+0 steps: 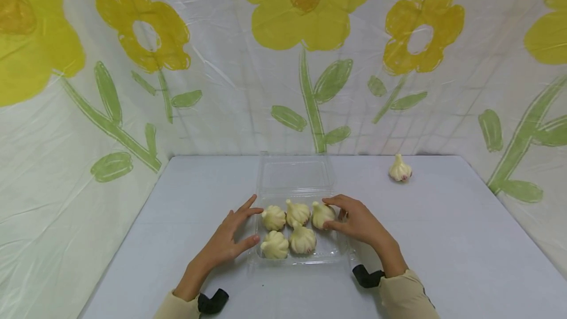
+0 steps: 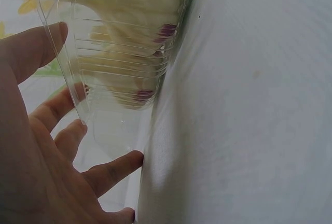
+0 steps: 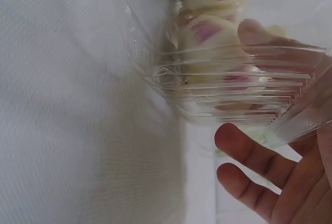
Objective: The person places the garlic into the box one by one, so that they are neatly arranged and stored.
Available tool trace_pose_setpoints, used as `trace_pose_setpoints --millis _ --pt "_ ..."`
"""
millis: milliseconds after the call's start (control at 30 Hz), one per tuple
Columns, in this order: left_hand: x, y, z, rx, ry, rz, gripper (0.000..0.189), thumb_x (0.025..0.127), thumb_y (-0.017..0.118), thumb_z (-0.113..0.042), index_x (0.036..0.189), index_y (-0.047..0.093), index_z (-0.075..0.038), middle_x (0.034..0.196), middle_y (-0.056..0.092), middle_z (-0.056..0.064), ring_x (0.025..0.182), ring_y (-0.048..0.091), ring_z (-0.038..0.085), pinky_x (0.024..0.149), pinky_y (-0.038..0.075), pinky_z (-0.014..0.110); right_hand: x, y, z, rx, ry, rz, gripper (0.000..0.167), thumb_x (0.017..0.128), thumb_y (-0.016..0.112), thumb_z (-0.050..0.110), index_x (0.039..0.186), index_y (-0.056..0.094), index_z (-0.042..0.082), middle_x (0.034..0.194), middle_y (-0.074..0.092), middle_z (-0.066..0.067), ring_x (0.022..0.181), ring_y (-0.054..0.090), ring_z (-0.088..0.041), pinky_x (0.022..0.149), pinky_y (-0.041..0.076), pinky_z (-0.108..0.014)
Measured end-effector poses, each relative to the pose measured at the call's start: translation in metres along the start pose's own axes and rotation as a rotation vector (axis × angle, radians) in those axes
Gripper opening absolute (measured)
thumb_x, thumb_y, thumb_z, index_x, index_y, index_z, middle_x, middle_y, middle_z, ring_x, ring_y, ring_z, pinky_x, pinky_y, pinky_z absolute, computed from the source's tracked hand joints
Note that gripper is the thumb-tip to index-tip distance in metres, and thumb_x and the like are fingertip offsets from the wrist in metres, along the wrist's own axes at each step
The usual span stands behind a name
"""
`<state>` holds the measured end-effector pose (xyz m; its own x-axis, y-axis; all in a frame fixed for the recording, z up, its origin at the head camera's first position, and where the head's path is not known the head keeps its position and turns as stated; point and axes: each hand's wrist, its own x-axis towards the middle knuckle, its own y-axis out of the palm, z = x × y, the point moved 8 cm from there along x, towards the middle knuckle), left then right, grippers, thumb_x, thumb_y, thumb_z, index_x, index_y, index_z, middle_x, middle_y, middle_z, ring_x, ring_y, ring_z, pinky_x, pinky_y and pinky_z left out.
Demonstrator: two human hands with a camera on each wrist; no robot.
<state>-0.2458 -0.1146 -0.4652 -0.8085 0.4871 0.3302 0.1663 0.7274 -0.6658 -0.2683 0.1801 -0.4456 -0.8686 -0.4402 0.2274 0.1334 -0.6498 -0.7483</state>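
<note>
Garlic bulbs (image 1: 303,240), five, in a clear container (image 1: 328,250) on the tabletop (image 1: 443,240), lid (image 1: 296,174) folded back. Our right hand (image 1: 360,219): grip clamped on the back-right bulb (image 1: 320,214), inside the container. Our left hand (image 1: 227,236): grip spread apart, at the container's left edge. We count one further bulb (image 1: 400,170), well apart, upright near the tabletop's far edge.

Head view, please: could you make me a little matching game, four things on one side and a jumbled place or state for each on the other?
1. Lone garlic bulb
2. Right hand
3. Clear lid
4. Left hand

A. Open, behind the tray
B. Fingers spread, at the tray's left side
C. On the table, outside the tray
D. Pinching the back-right bulb

Pairs: 1-C, 2-D, 3-A, 4-B
</note>
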Motion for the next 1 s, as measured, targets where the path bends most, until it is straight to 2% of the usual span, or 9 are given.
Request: trace_pose_setpoints --millis 167,367,533,800,1000 --pt "0.000 0.000 0.000 0.000 0.000 -0.001 0.058 0.093 0.070 -0.030 0.147 0.051 -0.022 0.168 0.028 0.013 0.151 0.032 0.043 0.111 0.013 0.084 -0.001 -0.004 0.002 0.010 -0.014 -0.012 0.057 0.084 0.084 0.025 0.133 0.066 0.002 0.126 0.071 -0.012 0.077 0.060 -0.016 0.069 0.051 -0.027" --pt "-0.002 0.000 0.003 0.005 -0.001 -0.005 0.058 0.093 0.070 -0.027 0.148 0.051 -0.023 0.169 0.028 0.012 0.151 0.033 0.043 0.111 0.013 0.084 -0.001 -0.011 0.000 0.036 0.020 -0.031 0.054 0.085 0.083 0.026 0.133 0.067 0.005 0.125 0.071 -0.013 0.076 0.057 -0.007 0.068 0.051 -0.024" --pt "-0.002 0.000 0.004 0.005 -0.007 -0.004 0.058 0.093 0.070 -0.027 0.148 0.050 -0.023 0.169 0.027 0.011 0.152 0.032 0.042 0.111 0.013 0.084 -0.002 -0.019 -0.002 0.052 0.033 -0.074 0.049 0.087 0.082 0.024 0.130 0.068 0.007 0.123 0.072 -0.013 0.071 0.052 -0.004 0.063 0.047 -0.023" --pt "-0.001 0.000 0.002 -0.003 -0.008 -0.003 0.057 0.094 0.069 -0.030 0.148 0.051 -0.023 0.169 0.027 0.009 0.152 0.032 0.043 0.112 0.012 0.083 -0.003 -0.028 -0.006 0.060 0.047 -0.144 0.043 0.087 0.082 0.022 0.127 0.071 0.012 0.118 0.073 -0.011 0.068 0.052 -0.005 0.060 0.048 -0.024" --pt "0.000 0.000 0.001 0.000 -0.003 -0.005 0.058 0.093 0.070 -0.028 0.148 0.051 -0.022 0.169 0.028 0.011 0.151 0.033 0.043 0.111 0.013 0.084 -0.006 -0.036 -0.015 0.041 0.084 -0.203 0.040 0.087 0.082 0.021 0.124 0.072 0.009 0.115 0.074 -0.012 0.069 0.052 -0.008 0.060 0.046 -0.023"
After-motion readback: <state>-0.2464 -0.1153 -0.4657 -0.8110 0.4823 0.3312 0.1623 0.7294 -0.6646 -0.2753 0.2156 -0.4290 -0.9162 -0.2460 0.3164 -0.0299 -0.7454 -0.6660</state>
